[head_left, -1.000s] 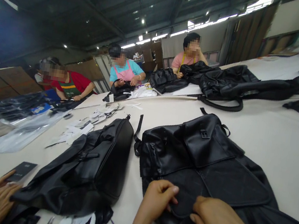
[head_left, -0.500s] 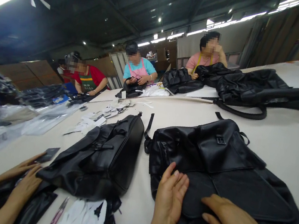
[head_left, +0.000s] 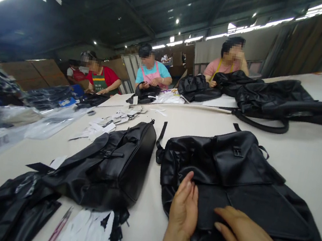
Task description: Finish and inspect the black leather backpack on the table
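A large black leather-look backpack [head_left: 228,159] lies on the table before me, with a small metal badge on its upper part. My left hand [head_left: 185,210] is at the bag's left side, palm turned inward and fingers stretched upward; nothing is in it. Over the lower flap rests or hovers my right hand [head_left: 243,235], fingers extended; whether it presses on the bag I cannot tell. Both hands are open and apart from each other. To the left lies a second black backpack [head_left: 111,161] with a buckled strap.
White scraps [head_left: 84,234] and a pink-handled tool [head_left: 59,226] lie at the front left, by black material [head_left: 13,203]. Paper tags [head_left: 112,121] are scattered farther back. Several co-workers sit across the table [head_left: 198,116], near more black bags [head_left: 275,94].
A co-worker's hands at the lower left have left the view; a dark card and a white piece now show there. My hands have barely shifted over the backpack.
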`<state>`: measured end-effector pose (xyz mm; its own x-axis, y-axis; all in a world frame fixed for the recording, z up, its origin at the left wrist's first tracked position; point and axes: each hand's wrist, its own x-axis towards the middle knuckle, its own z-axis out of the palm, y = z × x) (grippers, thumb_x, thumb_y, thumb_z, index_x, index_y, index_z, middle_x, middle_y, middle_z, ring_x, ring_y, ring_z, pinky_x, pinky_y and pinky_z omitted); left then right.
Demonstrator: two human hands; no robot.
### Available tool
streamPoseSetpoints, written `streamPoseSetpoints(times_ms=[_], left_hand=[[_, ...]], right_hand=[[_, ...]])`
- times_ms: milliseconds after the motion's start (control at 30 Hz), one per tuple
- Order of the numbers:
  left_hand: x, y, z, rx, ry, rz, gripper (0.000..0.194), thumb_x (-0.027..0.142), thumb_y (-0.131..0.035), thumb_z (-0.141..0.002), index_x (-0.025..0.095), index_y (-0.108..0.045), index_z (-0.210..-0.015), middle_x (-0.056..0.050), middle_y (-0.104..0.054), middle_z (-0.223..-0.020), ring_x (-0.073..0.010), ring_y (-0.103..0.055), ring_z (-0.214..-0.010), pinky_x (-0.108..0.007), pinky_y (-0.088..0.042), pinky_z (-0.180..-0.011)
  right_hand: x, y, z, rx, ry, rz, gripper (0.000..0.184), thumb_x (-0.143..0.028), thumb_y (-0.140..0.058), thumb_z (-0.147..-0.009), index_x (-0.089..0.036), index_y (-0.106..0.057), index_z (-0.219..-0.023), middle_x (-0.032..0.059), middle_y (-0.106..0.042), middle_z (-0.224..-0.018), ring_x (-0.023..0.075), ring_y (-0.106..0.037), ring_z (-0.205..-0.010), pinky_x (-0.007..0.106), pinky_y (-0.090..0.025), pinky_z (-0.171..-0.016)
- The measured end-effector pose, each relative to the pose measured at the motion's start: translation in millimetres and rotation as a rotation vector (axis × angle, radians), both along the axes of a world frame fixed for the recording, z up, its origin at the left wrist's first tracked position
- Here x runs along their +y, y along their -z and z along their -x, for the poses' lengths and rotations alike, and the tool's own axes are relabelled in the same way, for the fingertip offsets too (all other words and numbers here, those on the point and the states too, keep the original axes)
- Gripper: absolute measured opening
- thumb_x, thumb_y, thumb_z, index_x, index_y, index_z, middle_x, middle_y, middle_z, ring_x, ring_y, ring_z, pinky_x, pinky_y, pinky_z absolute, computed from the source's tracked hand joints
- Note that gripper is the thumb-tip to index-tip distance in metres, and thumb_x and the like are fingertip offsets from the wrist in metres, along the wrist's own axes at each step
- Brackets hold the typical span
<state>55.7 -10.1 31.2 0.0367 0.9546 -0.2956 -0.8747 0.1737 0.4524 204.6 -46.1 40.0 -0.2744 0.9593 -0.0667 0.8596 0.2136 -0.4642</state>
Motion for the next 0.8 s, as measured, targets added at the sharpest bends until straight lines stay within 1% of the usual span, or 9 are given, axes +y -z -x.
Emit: streamPoseSetpoints(times_ms=[100,200,267,333,400,500,567,700,800], left_hand=[[3,2.5,2,-0.207,-0.005,-0.002,0.022,0.021,-0.047,-0.079,0.017,-0.062,-0.095,-0.003,-0.044,-0.127,-0.0126,-0.039,-0.116,-0.024,-0.032,-0.101],[1,-2.1,5,-0.367,0.001,-0.054,0.028,0.029,-0.039,-0.083,0.016,-0.063,-0.092,-0.004,-0.052,-0.118,-0.0142,-0.040,-0.116,-0.030,-0.031,-0.102],[-4,-7.9,7,-0.429,0.038,-0.126,0.032,0.034,-0.038,-0.084,0.016,-0.064,-0.085,-0.005,-0.058,-0.108,-0.0154,-0.040,-0.116,-0.033,-0.029,-0.104],[-9,-13.2,7,-0.439,0.098,-0.201,0.034,0.037,-0.040,-0.082,0.016,-0.065,-0.073,-0.006,-0.062,-0.099,-0.0160,-0.041,-0.115,-0.033,-0.026,-0.105],[-15,-15.5,6,-0.396,0.156,-0.262,0.035,0.038,-0.044,-0.079,0.016,-0.061,-0.058,-0.005,-0.064,-0.094,-0.0157,-0.044,-0.112,-0.032,-0.025,-0.105],[-20,-12.5,4,-0.306,0.209,-0.305,0.037,0.039,-0.052,-0.074,0.017,-0.054,-0.044,-0.004,-0.064,-0.093,-0.0155,-0.049,-0.107,-0.031,-0.028,-0.103],[-23,-8.1,4,-0.242,0.229,-0.301,0.038,0.040,-0.057,-0.068,0.018,-0.051,-0.039,-0.003,-0.065,-0.090,-0.0166,-0.052,-0.102,-0.033,-0.031,-0.101],[-27,-2.8,6,-0.048,0.297,-0.288,0.043,0.043,-0.069,-0.053,0.018,-0.043,-0.029,-0.005,-0.066,-0.083,-0.0212,-0.056,-0.092,-0.038,-0.040,-0.091],[-26,-3.5,5,0.152,0.288,-0.311,0.044,0.046,-0.071,-0.043,0.018,-0.043,-0.026,-0.008,-0.067,-0.078,-0.0239,-0.058,-0.086,-0.039,-0.044,-0.083]], right_hand=[[5,4.1,1,0.149,0.054,-0.031,0.035,-0.030,-0.037,-0.081,-0.015,-0.056,-0.107,0.0089,-0.055,-0.106,0.0227,-0.051,-0.098,0.038,-0.042,-0.088],[12,10.1,0,0.360,0.142,-0.042,0.037,-0.035,-0.038,-0.081,-0.014,-0.057,-0.105,0.0086,-0.054,-0.109,0.0226,-0.049,-0.102,0.038,-0.038,-0.092],[15,10.9,2,0.566,0.198,0.016,0.036,-0.037,-0.042,-0.080,-0.016,-0.057,-0.105,0.0080,-0.054,-0.110,0.0231,-0.049,-0.102,0.039,-0.040,-0.090],[16,7.9,5,0.848,0.250,0.151,0.035,-0.038,-0.049,-0.078,-0.018,-0.057,-0.105,0.0084,-0.053,-0.111,0.0237,-0.050,-0.100,0.037,-0.045,-0.084],[14,2.2,11,1.210,0.299,0.338,0.034,-0.036,-0.055,-0.076,-0.017,-0.057,-0.105,0.0097,-0.053,-0.111,0.0241,-0.050,-0.100,0.034,-0.048,-0.079],[11,-6.6,23,1.767,0.317,0.608,0.027,-0.024,-0.060,-0.074,-0.017,-0.059,-0.101,0.0089,-0.056,-0.106,0.0203,-0.050,-0.100,0.029,-0.047,-0.081],[10,-10.9,30,2.038,0.313,0.706,0.025,-0.015,-0.062,-0.071,-0.019,-0.061,-0.096,0.0054,-0.059,-0.101,0.0149,-0.052,-0.096,0.023,-0.045,-0.083],[9,-17.7,36,2.357,0.323,0.695,0.029,-0.006,-0.062,-0.066,-0.024,-0.063,-0.088,-0.0022,-0.062,-0.093,0.0074,-0.055,-0.089,0.014,-0.045,-0.081],[5,-22.3,32,2.512,0.379,0.627,0.026,-0.006,-0.063,-0.064,-0.027,-0.065,-0.081,-0.0034,-0.061,-0.096,0.0105,-0.053,-0.096,0.022,-0.045,-0.086]])
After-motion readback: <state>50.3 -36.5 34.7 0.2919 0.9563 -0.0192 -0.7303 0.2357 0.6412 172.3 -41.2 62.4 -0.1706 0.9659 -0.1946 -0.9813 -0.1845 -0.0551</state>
